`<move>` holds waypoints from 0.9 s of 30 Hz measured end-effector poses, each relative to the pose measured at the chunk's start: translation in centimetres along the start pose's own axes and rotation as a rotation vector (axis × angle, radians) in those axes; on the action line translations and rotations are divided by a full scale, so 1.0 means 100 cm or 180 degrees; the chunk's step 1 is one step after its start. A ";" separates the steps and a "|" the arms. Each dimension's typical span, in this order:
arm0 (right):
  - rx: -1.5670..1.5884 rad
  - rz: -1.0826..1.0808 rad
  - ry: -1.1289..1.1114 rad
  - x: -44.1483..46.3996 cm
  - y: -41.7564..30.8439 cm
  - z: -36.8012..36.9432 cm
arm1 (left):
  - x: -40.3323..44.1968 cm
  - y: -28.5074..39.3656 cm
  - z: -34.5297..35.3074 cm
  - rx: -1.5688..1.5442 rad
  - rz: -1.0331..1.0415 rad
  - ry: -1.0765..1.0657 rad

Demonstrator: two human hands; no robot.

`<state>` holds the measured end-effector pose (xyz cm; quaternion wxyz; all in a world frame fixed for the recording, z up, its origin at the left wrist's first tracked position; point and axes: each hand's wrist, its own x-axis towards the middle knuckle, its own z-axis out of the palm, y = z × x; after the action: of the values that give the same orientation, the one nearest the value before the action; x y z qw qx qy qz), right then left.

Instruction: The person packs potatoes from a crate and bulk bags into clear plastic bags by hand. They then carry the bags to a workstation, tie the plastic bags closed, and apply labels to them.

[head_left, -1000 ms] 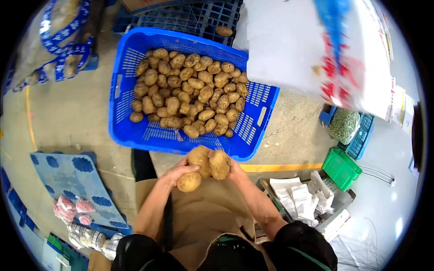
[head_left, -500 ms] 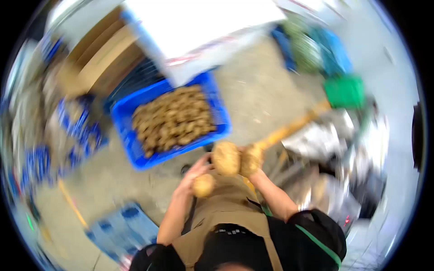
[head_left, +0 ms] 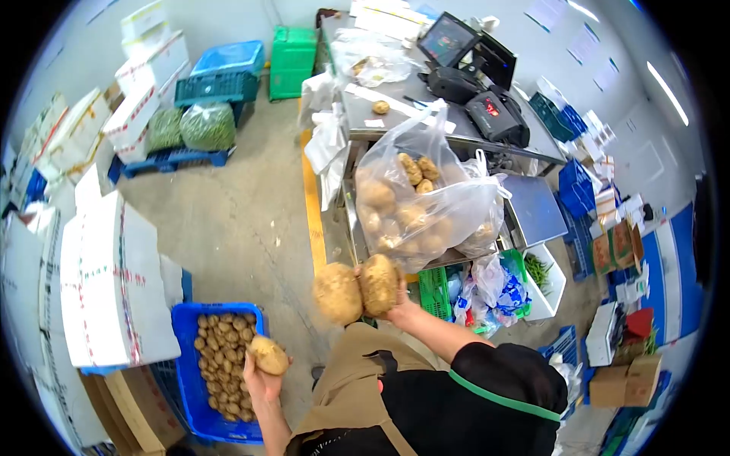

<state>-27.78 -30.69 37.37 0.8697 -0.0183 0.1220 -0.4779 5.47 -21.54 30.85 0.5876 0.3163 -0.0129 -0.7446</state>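
Observation:
My left hand (head_left: 261, 382) has its fingers wrapped round one potato (head_left: 269, 356), beside the blue crate (head_left: 179, 334) of potatoes at the lower left. Near the middle, my right hand (head_left: 398, 302) holds two large potatoes (head_left: 379, 285) side by side, its fingers mostly hidden behind them. Just above them, a clear plastic bag (head_left: 426, 182) full of potatoes sits open at the edge of the metal table (head_left: 365, 102). A single potato (head_left: 381, 107) lies on that table.
Stacked white boxes (head_left: 114, 281) stand at the left. Bags of green produce (head_left: 207, 127) rest on a blue pallet. A screen (head_left: 449, 39) and a black device (head_left: 497, 115) are on the table. Below it are a green basket (head_left: 436, 293) and a white box (head_left: 546, 283) with green vegetables.
The view has swung right, from the potato crate to the table. My hands have moved apart; the left keeps one potato, the right has the two large ones.

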 end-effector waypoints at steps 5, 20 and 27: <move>-0.0986 -0.1988 -0.0507 -0.037 -0.130 0.043 | 0.089 0.001 0.189 0.0729 -0.0077 -0.1370; -0.1444 -0.2508 -0.0250 -0.061 -0.386 0.089 | 0.234 -0.267 0.421 0.5275 0.0226 -0.4512; -0.6819 -0.0382 0.0304 -0.020 -0.414 -0.005 | 0.185 -0.264 0.463 0.4371 -0.0595 -0.4306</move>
<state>-63.14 -51.44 43.38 0.3703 -0.7586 0.5103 -0.1643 -42.00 -46.10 49.12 0.0815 0.0950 -0.7554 -0.6431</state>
